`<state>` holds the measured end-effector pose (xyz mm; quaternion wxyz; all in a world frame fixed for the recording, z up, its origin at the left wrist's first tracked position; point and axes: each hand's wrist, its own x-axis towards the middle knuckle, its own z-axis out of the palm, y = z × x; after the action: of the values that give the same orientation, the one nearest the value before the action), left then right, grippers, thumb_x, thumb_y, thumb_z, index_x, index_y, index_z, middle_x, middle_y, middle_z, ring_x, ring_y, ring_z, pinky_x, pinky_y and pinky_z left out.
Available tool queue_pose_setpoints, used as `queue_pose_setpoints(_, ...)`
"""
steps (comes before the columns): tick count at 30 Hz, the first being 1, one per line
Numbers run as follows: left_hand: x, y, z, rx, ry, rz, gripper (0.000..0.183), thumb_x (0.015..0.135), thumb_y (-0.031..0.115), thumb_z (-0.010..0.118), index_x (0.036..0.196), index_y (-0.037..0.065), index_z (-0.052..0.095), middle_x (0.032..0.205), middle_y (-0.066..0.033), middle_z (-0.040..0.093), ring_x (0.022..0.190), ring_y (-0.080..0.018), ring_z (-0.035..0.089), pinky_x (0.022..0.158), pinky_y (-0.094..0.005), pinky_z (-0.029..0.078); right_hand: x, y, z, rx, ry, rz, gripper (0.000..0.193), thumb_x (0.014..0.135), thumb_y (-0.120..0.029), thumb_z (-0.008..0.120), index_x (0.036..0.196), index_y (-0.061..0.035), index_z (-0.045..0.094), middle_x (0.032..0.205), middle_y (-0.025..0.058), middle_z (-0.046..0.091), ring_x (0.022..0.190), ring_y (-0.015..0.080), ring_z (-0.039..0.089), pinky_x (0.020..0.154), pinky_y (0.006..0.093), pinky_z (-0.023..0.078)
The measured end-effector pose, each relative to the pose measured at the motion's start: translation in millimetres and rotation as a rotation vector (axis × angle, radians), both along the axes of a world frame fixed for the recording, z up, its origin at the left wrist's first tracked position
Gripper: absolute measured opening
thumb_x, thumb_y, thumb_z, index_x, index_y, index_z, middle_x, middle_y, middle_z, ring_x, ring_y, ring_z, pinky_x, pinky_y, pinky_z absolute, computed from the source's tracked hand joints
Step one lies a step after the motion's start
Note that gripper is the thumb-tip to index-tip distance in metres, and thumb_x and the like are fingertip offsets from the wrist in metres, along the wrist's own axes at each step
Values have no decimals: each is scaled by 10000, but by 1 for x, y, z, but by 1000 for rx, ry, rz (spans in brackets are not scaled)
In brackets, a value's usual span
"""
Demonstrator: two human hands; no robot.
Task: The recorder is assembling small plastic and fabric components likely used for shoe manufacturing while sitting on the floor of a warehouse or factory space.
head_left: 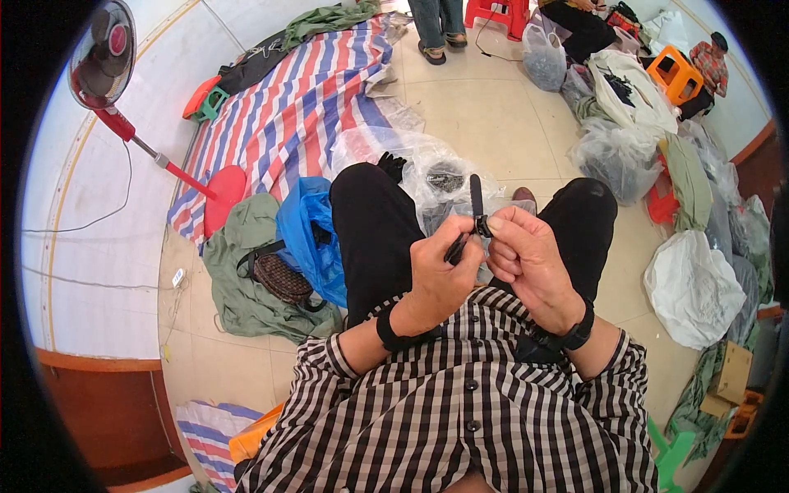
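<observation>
Both hands meet above my lap, closed on one black strap. Its flat end sticks up beyond my fingers, and a small black buckle or loop sits where the fingertips meet. My left hand pinches the strap, with a dark part of it showing between thumb and curled fingers. The thumb and forefinger of my right hand grip it at the buckle, the other fingers folded in. Between my knees lies a clear plastic bag with black pieces inside and on it.
At my left are a blue plastic bag, a brown patterned pouch on green cloth and a red standing fan. Filled plastic bags and a white sack line the right. Other people sit and stand at the far side.
</observation>
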<state>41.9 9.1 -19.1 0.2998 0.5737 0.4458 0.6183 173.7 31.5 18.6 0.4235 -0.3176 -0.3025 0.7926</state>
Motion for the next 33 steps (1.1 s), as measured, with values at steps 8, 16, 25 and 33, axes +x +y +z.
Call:
queue_pose_setpoints(8, 2, 1, -5, 80, 28, 39, 112, 766, -62, 542, 857, 4, 540, 567, -41, 475, 484, -47, 444, 443, -218, 367, -1, -1, 3, 3, -4, 11, 124, 870, -136, 581, 795, -66, 512, 557, -54, 413, 422, 19, 321, 380, 167, 254)
queue_pose_setpoints(16, 4, -4, -6, 63, 9, 15, 123, 754, -67, 544, 850, 9, 534, 553, -40, 453, 470, -49, 416, 434, -225, 358, 0, 0, 0, -21, 7, -7, 115, 883, -140, 559, 820, -66, 500, 553, -60, 392, 426, 21, 311, 382, 172, 252)
queue_pose_setpoints(25, -1, -11, 0, -62, -53, -82, 104, 768, -61, 533, 845, 8, 535, 547, -11, 484, 499, -23, 416, 463, -205, 361, -2, 0, -7, 120, 25, -59, 109, 900, -164, 548, 913, -58, 527, 552, -65, 368, 441, 23, 294, 403, 174, 243)
queue_pose_setpoints(33, -6, -10, 4, -146, -147, -196, 86, 792, -45, 514, 854, -1, 554, 572, 15, 525, 529, -9, 449, 481, -185, 372, 17, -1, -8, 606, -420, -63, 240, 840, -139, 621, 1034, -28, 534, 581, -77, 397, 507, 4, 332, 460, 174, 248)
